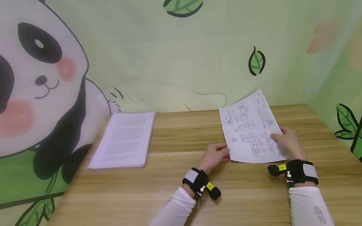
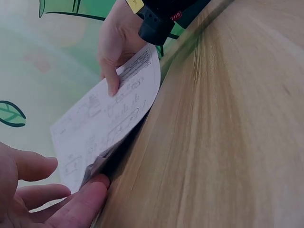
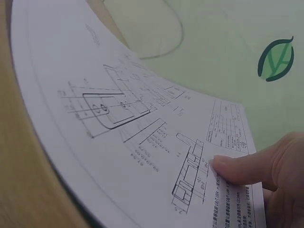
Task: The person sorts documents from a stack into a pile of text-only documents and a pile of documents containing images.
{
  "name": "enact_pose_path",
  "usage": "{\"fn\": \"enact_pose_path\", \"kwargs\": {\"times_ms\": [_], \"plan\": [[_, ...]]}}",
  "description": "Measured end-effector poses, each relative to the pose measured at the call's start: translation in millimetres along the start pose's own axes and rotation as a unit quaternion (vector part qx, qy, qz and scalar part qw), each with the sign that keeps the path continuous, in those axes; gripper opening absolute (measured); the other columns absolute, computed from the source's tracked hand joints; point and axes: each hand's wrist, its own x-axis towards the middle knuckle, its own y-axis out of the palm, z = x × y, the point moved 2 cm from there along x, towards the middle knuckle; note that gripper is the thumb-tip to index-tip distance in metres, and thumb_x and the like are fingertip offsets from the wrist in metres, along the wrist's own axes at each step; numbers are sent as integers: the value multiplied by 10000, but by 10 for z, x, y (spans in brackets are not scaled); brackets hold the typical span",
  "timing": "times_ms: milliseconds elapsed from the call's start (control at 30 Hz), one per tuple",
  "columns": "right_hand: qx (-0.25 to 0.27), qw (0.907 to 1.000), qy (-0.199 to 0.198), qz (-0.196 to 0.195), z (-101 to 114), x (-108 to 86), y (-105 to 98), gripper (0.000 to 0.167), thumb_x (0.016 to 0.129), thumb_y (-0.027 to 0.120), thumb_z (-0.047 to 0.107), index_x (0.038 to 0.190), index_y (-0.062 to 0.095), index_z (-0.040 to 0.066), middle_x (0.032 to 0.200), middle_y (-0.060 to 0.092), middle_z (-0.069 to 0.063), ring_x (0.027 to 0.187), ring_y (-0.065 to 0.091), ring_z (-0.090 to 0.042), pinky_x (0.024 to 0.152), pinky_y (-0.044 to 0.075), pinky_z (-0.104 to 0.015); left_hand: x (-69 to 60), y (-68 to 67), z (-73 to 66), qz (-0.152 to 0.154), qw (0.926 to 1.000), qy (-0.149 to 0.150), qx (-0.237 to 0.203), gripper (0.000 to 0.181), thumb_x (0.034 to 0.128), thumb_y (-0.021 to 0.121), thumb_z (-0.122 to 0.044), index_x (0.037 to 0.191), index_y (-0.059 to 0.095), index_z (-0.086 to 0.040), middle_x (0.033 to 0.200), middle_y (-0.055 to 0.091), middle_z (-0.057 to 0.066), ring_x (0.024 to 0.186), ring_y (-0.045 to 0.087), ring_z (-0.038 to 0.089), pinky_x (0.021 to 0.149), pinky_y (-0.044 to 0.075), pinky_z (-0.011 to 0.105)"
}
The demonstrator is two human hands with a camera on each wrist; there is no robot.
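Observation:
A white paper drawing [image 1: 249, 131], printed with line diagrams of L-shaped parts, is tilted up off the right part of the table. My right hand [image 1: 291, 142] pinches its right edge; the thumb [image 3: 242, 166] lies on the printed face and the other fingers are mostly hidden behind it. At the lower left edge of the paper is my left hand [image 1: 214, 155]. In the left wrist view its fingers [image 2: 85, 199] touch the paper's edge close to the tabletop, while the thumb [image 2: 35, 165] stands apart from the sheet. Whether this is one sheet or several, I cannot tell.
A stack of paper [image 1: 124, 141] covered in printed text lies at the left of the wooden table [image 1: 181, 131]. Behind the table hangs a green backdrop [image 1: 169, 62] with a panda and leaves. Both wrists wear black straps with small cameras.

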Motion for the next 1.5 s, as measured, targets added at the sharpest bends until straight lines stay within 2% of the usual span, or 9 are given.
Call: {"fn": "enact_pose_path", "kwargs": {"times_ms": [233,467,667,800,967,1033,1233,1400,1500], "plan": [[-437,9985,-37,-325,-84,10,-28,601,994,509,174,1491,312,-101,1236,548,-321,863,637,-277,594,492,-236,-49,53,7,58,9999,0,155,385,935,605,-152,1286,645,0,1137,740,131,899,703,140,842,600,276],[-980,9916,-230,-813,-131,31,-53,563,917,465,84,1431,397,-133,1255,546,-375,941,595,-388,640,412,-277,-82,79,1,213,9993,-19,320,399,951,607,-204,1304,638,-22,1226,713,104,1006,715,170,915,582,308],[-1081,9891,-203,-978,-137,35,-51,550,909,447,74,1431,426,-99,1339,512,-383,1059,536,-449,708,394,-364,-112,76,-20,292,9965,-85,779,429,974,585,-265,1349,608,-58,1338,654,103,1061,707,222,944,551,315],[-1059,9900,-133,-922,-120,35,-53,561,907,445,58,1450,410,-80,1377,477,-391,1097,503,-458,754,407,-428,-129,70,-54,450,9927,-75,1115,454,986,564,-317,1375,590,-85,1379,628,100,1096,691,254,953,522,327],[-1184,9894,-183,-824,-113,27,-69,589,868,443,9,1447,405,-88,1412,428,-409,1158,457,-505,865,393,-559,-107,84,-57,578,9921,-60,1110,464,986,565,-327,1378,586,-79,1411,608,76,1129,682,254,1007,516,354],[-1274,9886,-138,-784,-110,14,-76,595,860,448,13,1444,406,-91,1415,422,-411,1179,447,-523,877,381,-573,-104,93,-55,599,9924,-78,1070,468,985,569,-326,1378,583,-73,1421,599,69,1135,678,253,1021,511,363],[-1671,9839,159,-610,-61,-45,-97,597,921,516,179,1439,405,-96,1395,447,-397,1098,484,-496,761,384,-488,-97,100,-54,573,9926,-47,1070,474,991,558,-320,1402,561,-83,1429,592,73,1137,677,240,1025,510,363],[-1935,9802,95,-419,-10,-78,-108,622,958,531,295,1429,420,-96,1267,544,-369,978,558,-435,686,395,-407,-96,86,-49,569,9936,-7,976,490,1003,539,-306,1435,519,-75,1439,576,105,1154,668,238,1032,509,369],[-2043,9783,-66,-330,28,-86,-97,619,976,521,313,1423,423,-103,1262,551,-375,980,576,-438,700,435,-434,-114,45,-55,501,9930,34,1065,493,1000,541,-316,1432,523,-79,1433,582,99,1134,672,240,978,524,334]]}}
